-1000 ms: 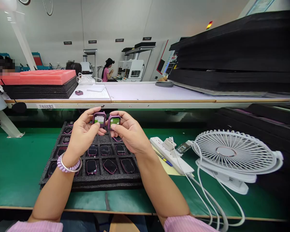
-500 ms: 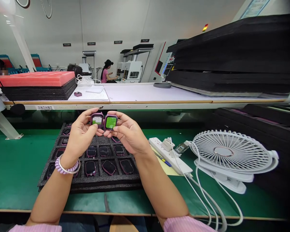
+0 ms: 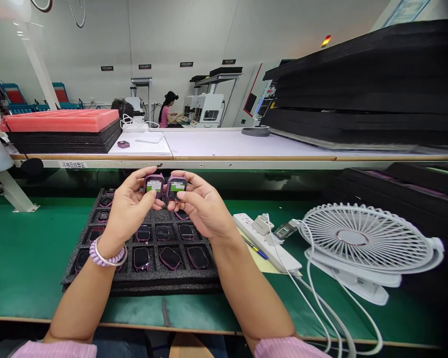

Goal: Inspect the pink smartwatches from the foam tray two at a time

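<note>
My left hand (image 3: 129, 206) grips a purple smartwatch case (image 3: 154, 185) with a lit screen, its thumb lying on the lower part of the glass. A second purple smartwatch (image 3: 176, 187) is held in my right hand (image 3: 203, 204), the thumb touching its screen. Both screens show white and green areas, and the watches are side by side, facing me. Below them on the bench is a black foam tray (image 3: 155, 284), whose compartments hold several dark-screened watches (image 3: 169, 258). My wrists and hands hide part of the tray.
Right of the tray lie a white power strip (image 3: 261, 238), a pen (image 3: 256, 248) and a white clip fan (image 3: 366, 238) with cables. A shelf above carries red foam (image 3: 59, 121), another watch (image 3: 123, 144) and stacked black foam (image 3: 366, 89). A co-worker (image 3: 168, 109) sits far behind.
The right watch's screen has gone from mostly green to white and green, with the right thumb now further onto it. The whole view has shifted slightly; both watches remain held.
</note>
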A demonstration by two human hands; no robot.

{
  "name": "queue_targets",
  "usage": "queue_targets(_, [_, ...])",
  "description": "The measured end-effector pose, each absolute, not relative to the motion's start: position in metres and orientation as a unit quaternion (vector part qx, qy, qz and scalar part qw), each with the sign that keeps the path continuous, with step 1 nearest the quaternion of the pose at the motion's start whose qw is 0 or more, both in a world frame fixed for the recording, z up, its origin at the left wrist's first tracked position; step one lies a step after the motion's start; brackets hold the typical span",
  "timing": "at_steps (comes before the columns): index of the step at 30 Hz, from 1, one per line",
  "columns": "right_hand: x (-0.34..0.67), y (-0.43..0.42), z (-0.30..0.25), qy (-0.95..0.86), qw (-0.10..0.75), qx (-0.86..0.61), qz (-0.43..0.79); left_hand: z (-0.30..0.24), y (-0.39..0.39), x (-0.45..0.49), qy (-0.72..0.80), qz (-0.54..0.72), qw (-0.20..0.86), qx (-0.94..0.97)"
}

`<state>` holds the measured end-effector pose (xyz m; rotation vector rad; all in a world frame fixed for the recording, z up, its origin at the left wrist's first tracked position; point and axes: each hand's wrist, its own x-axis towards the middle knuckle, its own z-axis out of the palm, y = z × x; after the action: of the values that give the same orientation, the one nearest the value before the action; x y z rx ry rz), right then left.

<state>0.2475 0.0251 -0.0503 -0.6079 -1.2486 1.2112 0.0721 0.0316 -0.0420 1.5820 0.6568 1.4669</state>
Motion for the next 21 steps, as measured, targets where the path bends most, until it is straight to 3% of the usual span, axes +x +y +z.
queue_targets(21, [0.2498, 0.0258, -0.0524, -0.555, 0.593, -0.265, 0.52, -0.0377, 0.0308, 0.0692, 0.279, 0.586, 0.431, 0.627])
